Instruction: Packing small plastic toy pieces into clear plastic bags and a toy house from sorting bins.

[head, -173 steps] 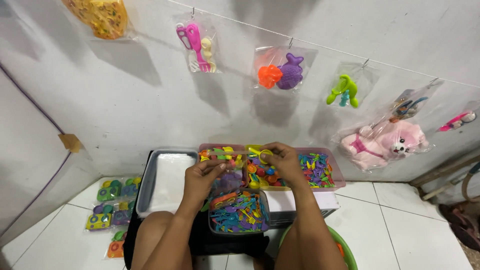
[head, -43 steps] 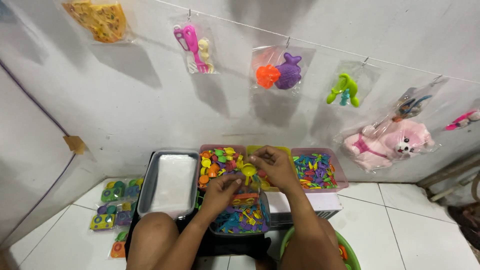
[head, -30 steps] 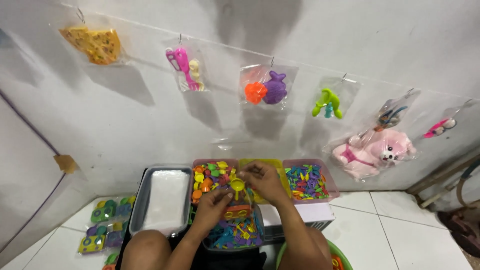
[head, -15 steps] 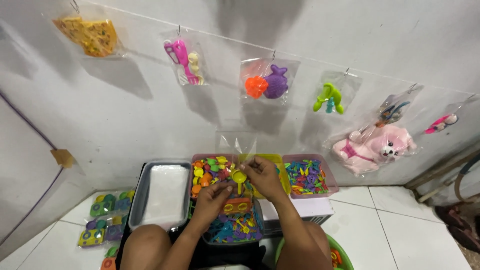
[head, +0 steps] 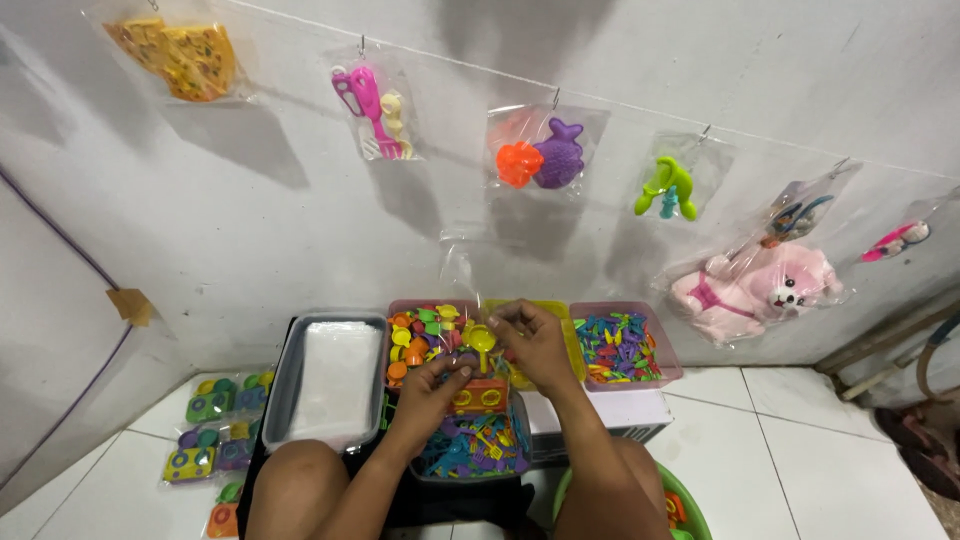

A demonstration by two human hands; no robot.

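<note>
My two hands meet over the trays in front of my knees. My right hand [head: 532, 342] pinches the side of a clear plastic bag [head: 459, 268] that stands up between the hands. A yellow spoon-shaped toy [head: 482, 338] sits inside it. My left hand [head: 436, 388] grips the bag's lower end, just above an orange toy stove piece [head: 479, 397]. Below the hands lies a tray of small coloured toy cutlery [head: 470, 457].
A grey tray of white bags [head: 330, 375] is at left. Pink tray of round pieces [head: 422, 332], yellow tray [head: 562, 318] and pink tray of small bits [head: 625, 347] line the wall. Packed toy bags [head: 215, 430] lie on the floor. Green basin [head: 692, 510] by my right knee. Toy bags hang above.
The clear bag has come up from the trays and now stands between my hands with the yellow toy in it. My view has tilted upward toward the wall.
</note>
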